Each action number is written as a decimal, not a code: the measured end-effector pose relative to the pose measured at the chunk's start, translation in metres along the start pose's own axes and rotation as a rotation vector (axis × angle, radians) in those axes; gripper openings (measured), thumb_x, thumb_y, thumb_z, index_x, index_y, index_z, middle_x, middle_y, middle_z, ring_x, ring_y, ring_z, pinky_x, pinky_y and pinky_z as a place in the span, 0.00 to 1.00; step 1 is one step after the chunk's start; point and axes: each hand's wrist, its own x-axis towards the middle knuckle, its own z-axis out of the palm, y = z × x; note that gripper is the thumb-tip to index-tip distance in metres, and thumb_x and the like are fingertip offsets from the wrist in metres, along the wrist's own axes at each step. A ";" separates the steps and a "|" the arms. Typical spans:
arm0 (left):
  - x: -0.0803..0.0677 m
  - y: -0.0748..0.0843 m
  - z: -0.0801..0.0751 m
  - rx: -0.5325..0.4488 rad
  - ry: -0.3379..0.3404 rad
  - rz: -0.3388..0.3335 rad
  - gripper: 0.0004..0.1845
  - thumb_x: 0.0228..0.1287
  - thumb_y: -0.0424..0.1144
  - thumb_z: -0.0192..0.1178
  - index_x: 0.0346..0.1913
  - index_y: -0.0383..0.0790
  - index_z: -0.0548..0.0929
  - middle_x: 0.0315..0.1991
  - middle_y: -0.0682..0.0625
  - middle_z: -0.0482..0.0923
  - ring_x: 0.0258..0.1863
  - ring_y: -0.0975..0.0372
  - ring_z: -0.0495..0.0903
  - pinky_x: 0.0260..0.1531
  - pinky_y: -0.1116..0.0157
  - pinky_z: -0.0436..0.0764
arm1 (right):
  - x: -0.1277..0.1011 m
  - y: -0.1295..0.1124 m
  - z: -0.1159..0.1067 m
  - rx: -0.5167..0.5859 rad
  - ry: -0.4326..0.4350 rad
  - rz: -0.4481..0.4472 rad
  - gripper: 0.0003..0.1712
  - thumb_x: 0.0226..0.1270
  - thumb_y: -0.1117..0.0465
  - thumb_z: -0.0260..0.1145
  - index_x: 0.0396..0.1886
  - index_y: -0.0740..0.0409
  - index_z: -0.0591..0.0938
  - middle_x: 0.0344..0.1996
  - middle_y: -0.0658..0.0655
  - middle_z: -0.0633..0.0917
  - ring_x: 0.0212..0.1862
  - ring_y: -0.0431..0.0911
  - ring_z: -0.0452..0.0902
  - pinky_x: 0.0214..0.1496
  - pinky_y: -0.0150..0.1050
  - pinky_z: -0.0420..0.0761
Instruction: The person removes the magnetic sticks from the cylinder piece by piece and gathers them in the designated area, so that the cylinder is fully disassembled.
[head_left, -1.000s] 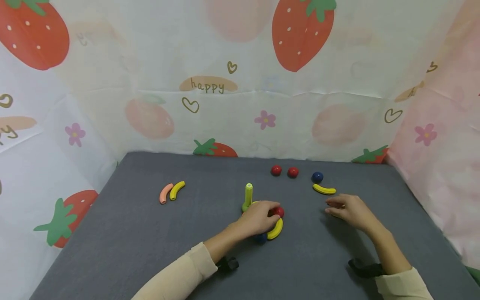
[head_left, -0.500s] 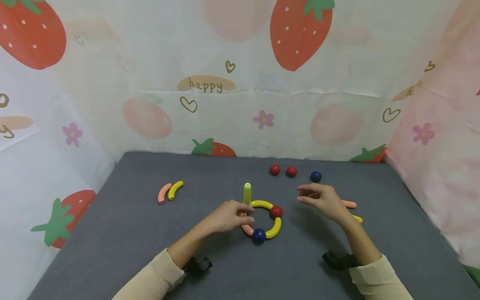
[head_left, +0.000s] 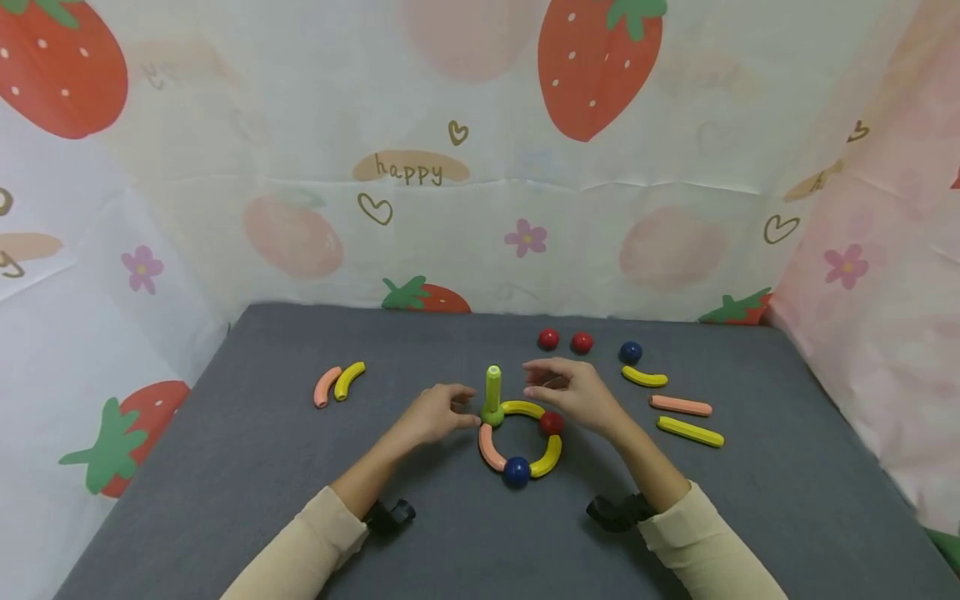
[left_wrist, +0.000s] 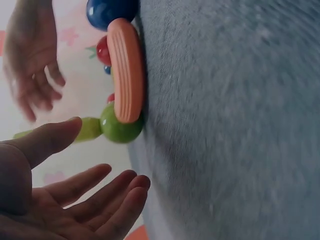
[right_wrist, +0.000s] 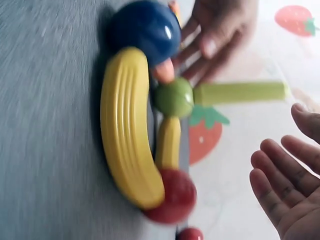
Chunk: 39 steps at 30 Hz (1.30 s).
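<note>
The green peg point(head_left: 492, 387) stands upright on its green ball point(head_left: 492, 414) at about the 11 o'clock point of a ring of curved pieces and balls lying flat near the middle of the grey table point(head_left: 225, 467). Its long axis runs straight up from the table. From my head view, my left hand point(head_left: 435, 412) sits at the peg's 9 o'clock, fingertips just beside the green ball, and my right hand point(head_left: 573, 393) sits at its 3 o'clock, a little higher and over the ring's far side. The left looks the nearer of the two, though neither touches the peg as far as I can tell.

Both hands are spread loose and hold nothing. The left wrist view shows my left palm turned toward the ball with fingers straight and thumb point(left_wrist: 47, 140) lifted toward the peg. The right wrist view shows my right fingers point(right_wrist: 280, 180) lightly bent and bare.

The ring itself joins a pink curve point(head_left: 491, 447), a blue ball point(head_left: 516, 471), a yellow curve point(head_left: 548, 457), a red ball point(head_left: 551, 422) and another yellow curve point(head_left: 522, 408) back to the green ball.
</note>
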 end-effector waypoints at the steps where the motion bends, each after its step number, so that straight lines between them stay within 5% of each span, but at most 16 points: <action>1: 0.002 0.000 0.002 -0.005 -0.001 0.008 0.27 0.63 0.41 0.66 0.63 0.36 0.76 0.58 0.39 0.79 0.57 0.48 0.79 0.52 0.52 0.81 | 0.003 -0.003 0.004 0.004 -0.007 -0.008 0.22 0.65 0.60 0.68 0.58 0.62 0.80 0.47 0.64 0.86 0.48 0.52 0.84 0.52 0.43 0.83; 9: 0.013 0.007 0.012 -0.024 -0.001 0.040 0.26 0.62 0.40 0.66 0.61 0.34 0.77 0.55 0.39 0.81 0.55 0.49 0.81 0.51 0.53 0.81 | 0.017 -0.012 0.028 0.025 -0.040 -0.043 0.22 0.65 0.61 0.68 0.58 0.62 0.80 0.48 0.62 0.85 0.48 0.52 0.84 0.51 0.44 0.84; 18: 0.021 0.011 0.018 -0.009 0.022 0.046 0.14 0.59 0.36 0.68 0.48 0.37 0.85 0.45 0.42 0.86 0.46 0.52 0.85 0.44 0.58 0.83 | 0.026 -0.013 0.041 -0.008 -0.004 -0.083 0.17 0.63 0.61 0.70 0.50 0.60 0.84 0.40 0.58 0.85 0.43 0.49 0.82 0.46 0.38 0.84; 39: 0.025 0.012 0.020 0.015 0.037 0.040 0.10 0.57 0.37 0.70 0.42 0.38 0.89 0.38 0.46 0.88 0.36 0.57 0.84 0.34 0.63 0.82 | 0.025 -0.010 0.043 0.046 0.029 0.006 0.15 0.63 0.60 0.69 0.48 0.63 0.84 0.40 0.59 0.88 0.40 0.49 0.85 0.41 0.33 0.83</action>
